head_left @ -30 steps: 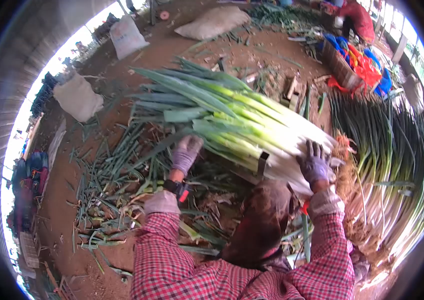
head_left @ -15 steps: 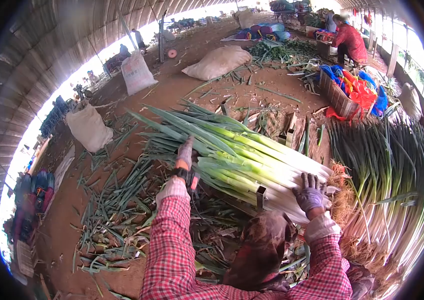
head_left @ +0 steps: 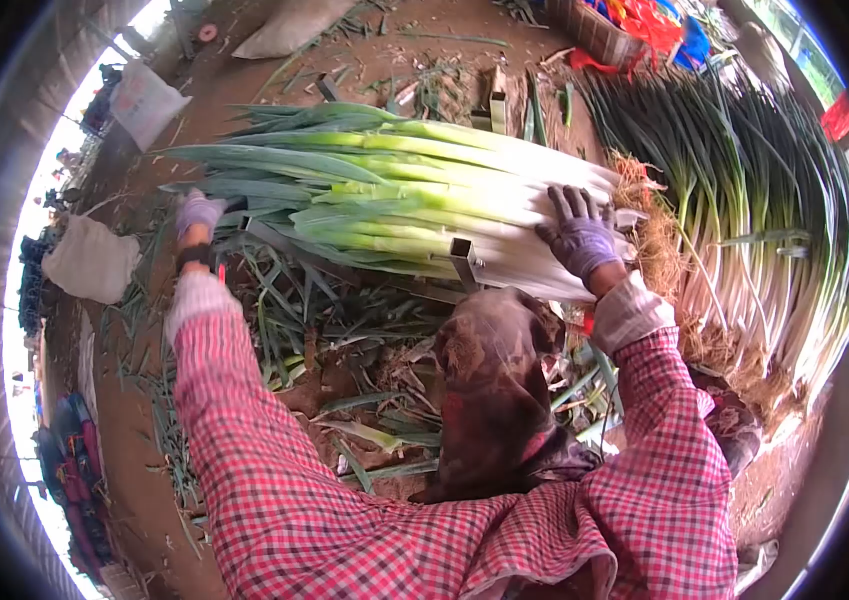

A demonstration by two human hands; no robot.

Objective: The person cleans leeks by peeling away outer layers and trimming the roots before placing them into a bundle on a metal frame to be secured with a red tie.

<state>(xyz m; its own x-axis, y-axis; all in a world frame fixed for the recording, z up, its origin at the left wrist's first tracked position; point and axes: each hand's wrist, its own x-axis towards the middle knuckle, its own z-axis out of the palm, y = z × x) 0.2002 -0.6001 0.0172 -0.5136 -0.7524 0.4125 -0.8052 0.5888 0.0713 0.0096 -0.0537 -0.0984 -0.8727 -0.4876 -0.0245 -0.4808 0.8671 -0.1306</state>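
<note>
A large bundle of green onions [head_left: 414,195] lies across a metal frame [head_left: 463,262], green leaves to the left and white stems to the right. My right hand [head_left: 584,235], in a purple glove, rests on the white stems near the roots with its fingers spread. At the far left, my left hand [head_left: 201,214], gloved, is at the leaf tips; its fingers are blurred, and whether they hold any leaves is unclear. Brown roots [head_left: 656,220] stick out at the bundle's right end.
More green onions [head_left: 744,230] lie in a big pile at the right. A crate [head_left: 594,35] with red and blue material stands at the top. Pale sacks [head_left: 92,260] are at the left. Loose leaves [head_left: 284,300] litter the ground around the frame.
My left hand has moved left along the leaves to their tips. My right hand remains on the white stems. The view has tilted down, and the co-worker is out of sight.
</note>
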